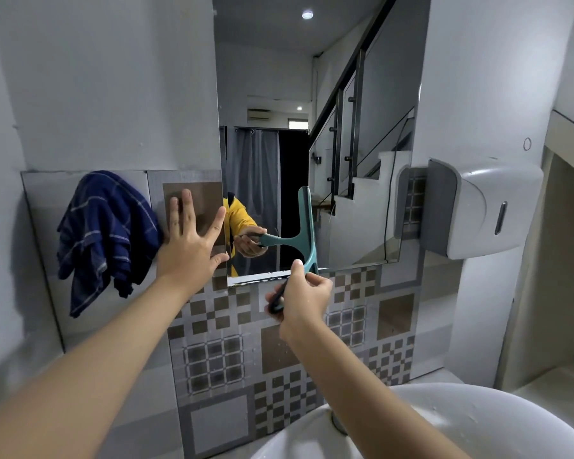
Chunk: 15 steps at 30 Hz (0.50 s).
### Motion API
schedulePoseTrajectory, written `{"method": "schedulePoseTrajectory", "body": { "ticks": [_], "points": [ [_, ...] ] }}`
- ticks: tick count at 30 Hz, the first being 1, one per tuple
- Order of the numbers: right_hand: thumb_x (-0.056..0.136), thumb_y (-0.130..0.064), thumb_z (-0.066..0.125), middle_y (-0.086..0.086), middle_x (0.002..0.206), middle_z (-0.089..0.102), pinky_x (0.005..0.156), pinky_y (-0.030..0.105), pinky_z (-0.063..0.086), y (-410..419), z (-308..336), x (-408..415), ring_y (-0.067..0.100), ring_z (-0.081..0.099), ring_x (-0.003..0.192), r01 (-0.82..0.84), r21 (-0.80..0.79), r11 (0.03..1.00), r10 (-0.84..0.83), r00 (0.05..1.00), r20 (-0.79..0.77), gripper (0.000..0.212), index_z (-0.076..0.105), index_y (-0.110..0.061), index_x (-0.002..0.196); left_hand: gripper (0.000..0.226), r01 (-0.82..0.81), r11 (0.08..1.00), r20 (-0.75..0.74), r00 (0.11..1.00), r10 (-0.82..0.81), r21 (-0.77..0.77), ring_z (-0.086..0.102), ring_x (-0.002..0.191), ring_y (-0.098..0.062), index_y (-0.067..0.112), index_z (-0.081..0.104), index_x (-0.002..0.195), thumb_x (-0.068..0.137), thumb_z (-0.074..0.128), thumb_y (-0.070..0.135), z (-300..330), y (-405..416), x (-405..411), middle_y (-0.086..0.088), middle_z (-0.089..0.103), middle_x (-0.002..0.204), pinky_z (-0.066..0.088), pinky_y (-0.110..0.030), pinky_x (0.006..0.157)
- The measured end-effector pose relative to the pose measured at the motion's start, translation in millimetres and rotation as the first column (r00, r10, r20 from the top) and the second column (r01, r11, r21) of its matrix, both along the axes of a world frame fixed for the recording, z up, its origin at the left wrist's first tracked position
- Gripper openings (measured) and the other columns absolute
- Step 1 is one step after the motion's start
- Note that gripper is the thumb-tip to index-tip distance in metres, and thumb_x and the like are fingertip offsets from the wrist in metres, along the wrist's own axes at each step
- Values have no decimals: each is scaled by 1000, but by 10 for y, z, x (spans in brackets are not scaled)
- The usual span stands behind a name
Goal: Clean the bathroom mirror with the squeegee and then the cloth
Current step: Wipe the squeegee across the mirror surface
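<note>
A tall mirror (362,94) hangs on the wall ahead. My right hand (304,301) grips the handle of a teal squeegee (307,226), whose blade stands upright against the lower middle of the glass. My left hand (193,240) lies flat with fingers spread on the tiled wall beside the mirror's left edge, thumb touching that edge. A dark blue checked cloth (105,240) hangs on the wall just left of my left hand. The glass reflects a hand holding the squeegee and a yellow sleeve.
A white and grey dispenser (474,210) is mounted on the wall right of the mirror. A white basin (461,425) sits below at the bottom right. Patterned grey and brown tiles (232,359) cover the wall under the mirror.
</note>
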State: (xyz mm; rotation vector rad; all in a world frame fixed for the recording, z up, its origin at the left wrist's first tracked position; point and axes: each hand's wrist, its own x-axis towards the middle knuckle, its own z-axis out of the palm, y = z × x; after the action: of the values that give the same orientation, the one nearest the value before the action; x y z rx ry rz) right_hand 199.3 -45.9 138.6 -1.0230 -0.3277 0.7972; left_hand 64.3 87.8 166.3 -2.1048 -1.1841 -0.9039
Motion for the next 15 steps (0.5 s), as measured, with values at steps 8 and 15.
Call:
{"method": "schedulePoseTrajectory", "body": {
  "ticks": [8,15],
  "points": [
    [88,-38,62,20,105,64,77,53,59,74,7,-428,37,69,88,-36,44,998,33,997,67,22,43,-28,89,99,-14,997,-59,998,10,-81,-19,141,-36,33,-2,147,79,68,37,-154,-49,-139,-16,-25,153,48,-47,93],
    [91,-30,62,15,94,62,57,35,58,70,-48,-639,20,60,66,-40,113,993,25,991,129,20,42,-29,89,104,-12,997,-55,998,8,-72,-20,141,-30,30,-6,147,77,66,3,-231,-24,-243,-9,-29,152,51,-36,87]
  ]
}}
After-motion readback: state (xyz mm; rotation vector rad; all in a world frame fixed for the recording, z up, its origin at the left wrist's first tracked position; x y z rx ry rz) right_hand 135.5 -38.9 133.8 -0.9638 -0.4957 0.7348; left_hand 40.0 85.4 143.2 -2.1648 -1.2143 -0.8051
